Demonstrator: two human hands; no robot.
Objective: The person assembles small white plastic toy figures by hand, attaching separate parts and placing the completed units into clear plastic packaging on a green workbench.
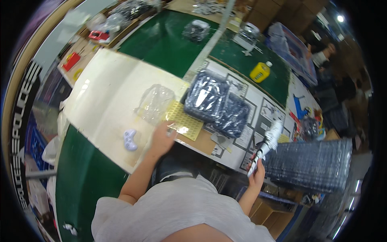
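At four o'clock we grip a blurred black-and-white wand-shaped item (272, 137), tilted toward one o'clock; just off centre, toward nine o'clock, our yellow honeycomb-patterned sheet (186, 121) lies flat, partly covered.

My counter has a dark green top (153, 44). Over it lies a broad cream-white board (100, 84) bearing a white game controller (129, 142) and a crumpled clear plastic bag (155, 101). At its right end I see a yellow honeycomb-patterned sheet (189, 119), then two dark, film-wrapped packages (207, 94). A yellow white-capped bottle (259, 73) sits on the green.
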